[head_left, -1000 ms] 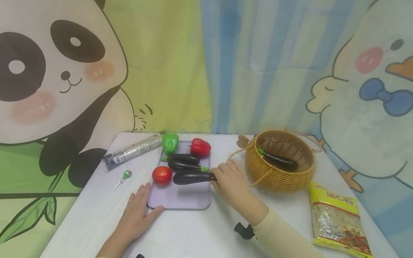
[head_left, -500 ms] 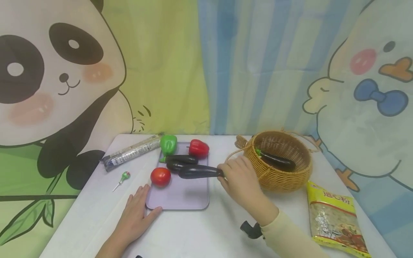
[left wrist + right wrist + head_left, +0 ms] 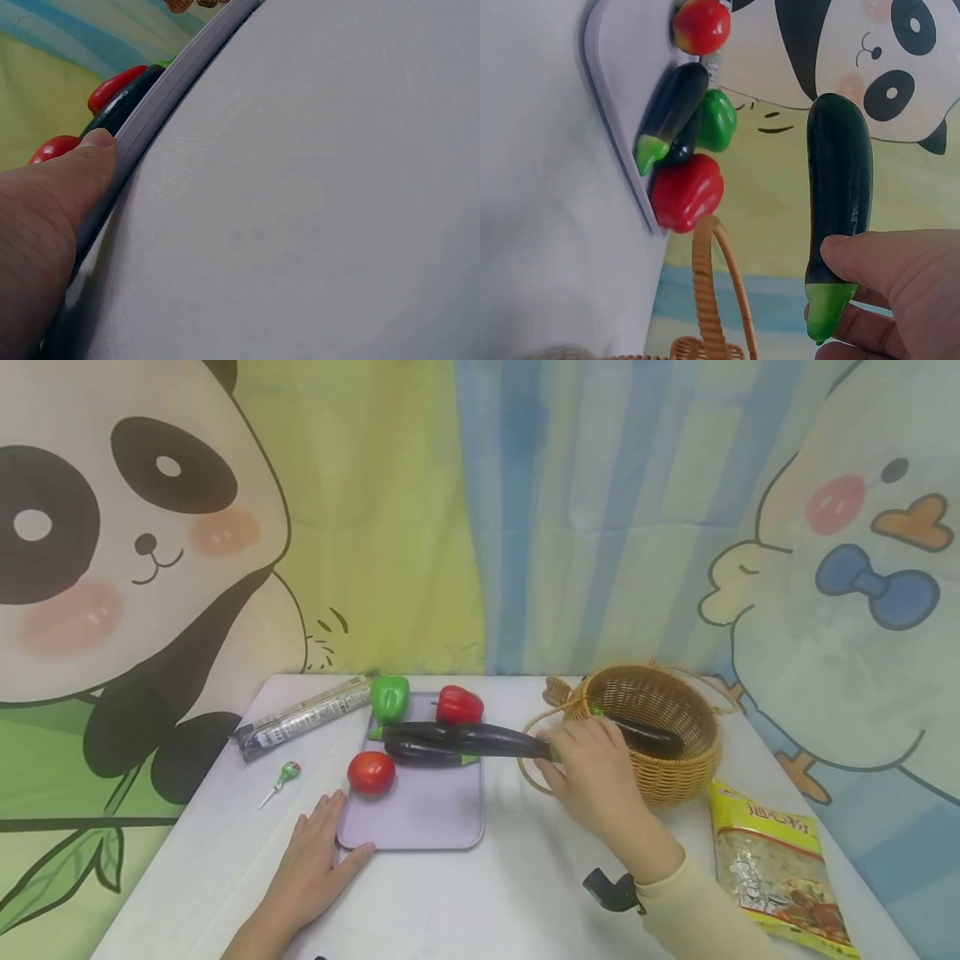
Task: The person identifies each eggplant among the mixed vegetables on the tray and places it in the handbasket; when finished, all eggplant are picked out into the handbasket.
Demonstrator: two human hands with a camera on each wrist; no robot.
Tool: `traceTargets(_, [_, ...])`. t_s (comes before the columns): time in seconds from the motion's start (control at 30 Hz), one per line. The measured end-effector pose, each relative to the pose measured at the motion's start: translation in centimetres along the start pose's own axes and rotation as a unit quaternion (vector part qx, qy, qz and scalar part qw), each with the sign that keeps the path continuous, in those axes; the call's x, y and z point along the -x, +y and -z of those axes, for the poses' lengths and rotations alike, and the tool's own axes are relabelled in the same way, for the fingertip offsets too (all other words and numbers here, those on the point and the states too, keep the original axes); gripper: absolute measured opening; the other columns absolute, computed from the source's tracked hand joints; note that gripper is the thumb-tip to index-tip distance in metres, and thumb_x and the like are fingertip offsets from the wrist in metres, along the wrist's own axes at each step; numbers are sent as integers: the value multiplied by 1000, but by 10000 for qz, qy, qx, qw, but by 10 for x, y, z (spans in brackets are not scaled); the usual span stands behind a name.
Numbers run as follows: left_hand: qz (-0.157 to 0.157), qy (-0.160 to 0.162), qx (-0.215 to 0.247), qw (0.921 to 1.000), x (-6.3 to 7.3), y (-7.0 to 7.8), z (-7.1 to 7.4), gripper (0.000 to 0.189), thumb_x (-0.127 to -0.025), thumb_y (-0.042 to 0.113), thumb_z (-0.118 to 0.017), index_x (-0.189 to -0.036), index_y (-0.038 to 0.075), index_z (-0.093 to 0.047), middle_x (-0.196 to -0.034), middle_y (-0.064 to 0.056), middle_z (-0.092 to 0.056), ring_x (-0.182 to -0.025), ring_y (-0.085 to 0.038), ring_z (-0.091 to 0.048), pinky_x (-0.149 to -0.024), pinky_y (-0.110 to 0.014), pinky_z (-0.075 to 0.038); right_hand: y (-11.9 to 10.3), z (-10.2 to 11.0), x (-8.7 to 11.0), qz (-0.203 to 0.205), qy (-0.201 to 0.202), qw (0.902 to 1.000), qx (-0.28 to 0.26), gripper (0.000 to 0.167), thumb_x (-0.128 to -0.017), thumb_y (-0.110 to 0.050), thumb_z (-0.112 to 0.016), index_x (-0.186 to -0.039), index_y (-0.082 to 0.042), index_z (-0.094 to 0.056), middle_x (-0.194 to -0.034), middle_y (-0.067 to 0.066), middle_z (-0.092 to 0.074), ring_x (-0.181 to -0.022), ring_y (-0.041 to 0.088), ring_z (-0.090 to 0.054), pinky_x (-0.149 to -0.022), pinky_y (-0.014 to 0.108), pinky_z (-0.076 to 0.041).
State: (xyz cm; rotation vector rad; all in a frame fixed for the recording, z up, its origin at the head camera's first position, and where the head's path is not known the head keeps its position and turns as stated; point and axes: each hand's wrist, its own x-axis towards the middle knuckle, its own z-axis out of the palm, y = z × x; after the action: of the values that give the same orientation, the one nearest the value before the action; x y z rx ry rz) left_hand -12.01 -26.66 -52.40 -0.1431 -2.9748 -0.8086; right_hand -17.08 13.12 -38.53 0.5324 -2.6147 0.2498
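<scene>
My right hand pinches a dark eggplant near its green stem end. In the head view it is held level above the tray's right edge, close to the wicker basket. My left hand lies with fingers spread at the front left corner of the lilac tray, its thumb on the rim in the left wrist view. On the tray are two more eggplants, a tomato, a green bell pepper and a red bell pepper. Another eggplant rests inside the basket.
A lollipop and a long silver packet lie left of the tray. To the right, in front of the basket, lies a yellow food bag. The basket's looped handle hangs out on its left side.
My right hand has lifted the eggplant off the tray and carried it right and back toward the basket. The left hand keeps its place at the tray corner.
</scene>
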Motion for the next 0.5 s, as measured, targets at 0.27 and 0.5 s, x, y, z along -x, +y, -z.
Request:
traceTargets(0.27, [-57, 37, 30, 10000, 1, 1, 0, 98, -97, 61, -64, -163, -1, -27, -169, -27, -28, -159, -50, -19, -131, -66, -8, 16, 6, 4, -116, 231, 9996, -152, 34, -87, -26, -86, -117, -16, -75, -108, 2, -77, -100, 28, -63, -111, 50, -41])
traceTargets(0.5, [-40, 29, 38, 10000, 2, 2, 0, 98, -97, 61, -64, -163, -1, -27, -169, -27, -28, -158, -51, -19, -131, -66, -8, 32, 12, 7, -448, 208, 9981, -356, 33, -87, -26, -85, -116, -17, -76, -106, 2, -76, -98, 27, -61, -110, 51, -38])
